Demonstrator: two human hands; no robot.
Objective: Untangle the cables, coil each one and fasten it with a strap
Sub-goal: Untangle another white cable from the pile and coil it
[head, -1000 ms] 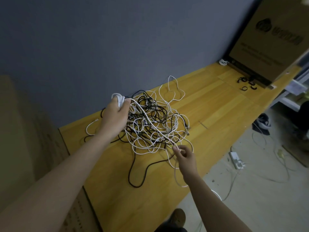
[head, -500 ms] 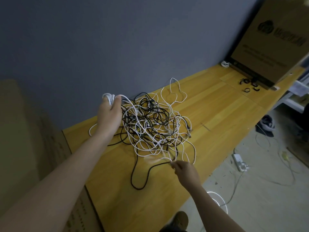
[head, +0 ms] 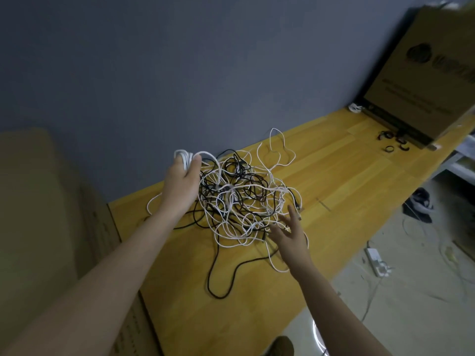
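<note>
A tangle of thin white and black cables [head: 241,199] lies on the yellow wooden table [head: 334,176]. My left hand [head: 181,183] grips a small bunch of coiled white cable [head: 183,156] at the tangle's far left, lifted a little off the table. My right hand [head: 289,231] is at the tangle's near right edge with its fingers spread and straight, touching the white loops and holding nothing. One black cable [head: 218,273] trails out of the heap toward the front edge. Several small black straps [head: 392,142] lie far right.
A big cardboard box [head: 421,73] stands at the table's far right, another cardboard box [head: 51,227] stands left of the table. A grey wall runs behind. On the floor at right lie a white power strip [head: 375,260], loose wires and a shoe [head: 420,201].
My right hand let go of the white strand it pinched and opened, its fingers spreading over the heap's edge. My left hand kept its grip on the white bunch and shifted slightly left.
</note>
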